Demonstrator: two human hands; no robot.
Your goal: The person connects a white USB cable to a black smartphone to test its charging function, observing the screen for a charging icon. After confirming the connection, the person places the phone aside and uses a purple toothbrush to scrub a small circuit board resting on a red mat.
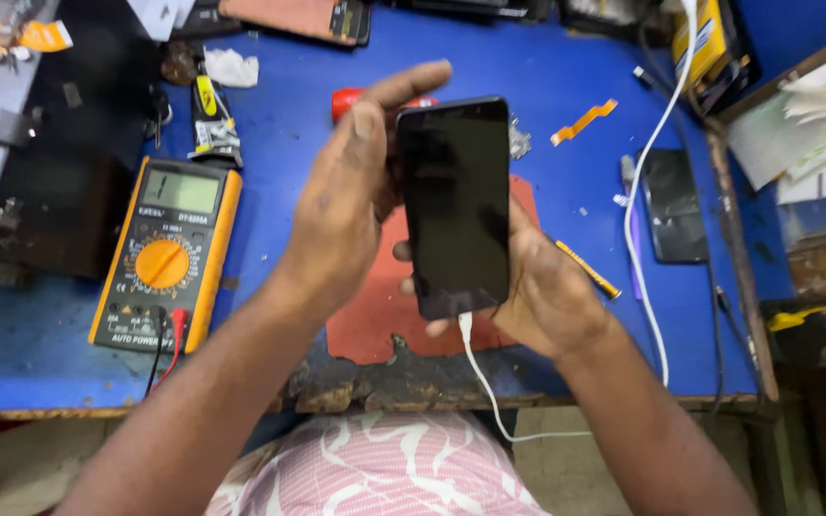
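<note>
While both hands hold the black phone (454, 205) above the red mat (375, 315), the left hand (341, 205) grips its left edge and the right hand (542, 287) cups its near end, where a white cable (486, 382) plugs in. An orange meter (166, 253) lies left; another phone (673, 205) lies right.

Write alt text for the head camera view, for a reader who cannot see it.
Two bare hands hold up a black rectangular smartphone with a dark screen: the left hand against its left edge, the right hand cradling its lower end. A white cable plugs into its bottom. Below lie a worn blue workbench, a red mat and an orange multimeter.
</note>
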